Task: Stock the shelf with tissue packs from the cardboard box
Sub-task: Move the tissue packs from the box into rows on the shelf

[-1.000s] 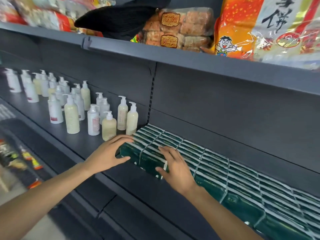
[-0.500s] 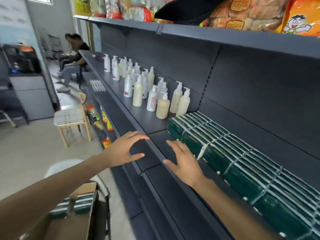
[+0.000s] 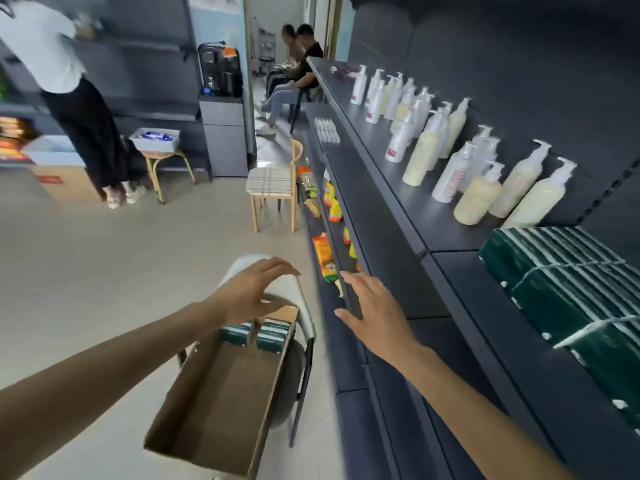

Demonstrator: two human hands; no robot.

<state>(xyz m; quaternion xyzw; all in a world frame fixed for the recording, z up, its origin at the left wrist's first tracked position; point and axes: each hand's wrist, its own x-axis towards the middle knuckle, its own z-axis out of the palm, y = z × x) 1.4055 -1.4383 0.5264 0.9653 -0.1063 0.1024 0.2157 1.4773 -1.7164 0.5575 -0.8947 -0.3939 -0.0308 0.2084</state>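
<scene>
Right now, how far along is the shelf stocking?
Done: a row of green tissue packs lies on the shelf. In hand: nothing; the left hand hovers open over the cardboard box and the right hand is open beside the shelf edge. Left: two packs in the box, at its far end.

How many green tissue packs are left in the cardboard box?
2 in view. One tissue pack stands at the far end of the cardboard box, the other right beside it. The left hand hovers above them and may hide more.
</scene>
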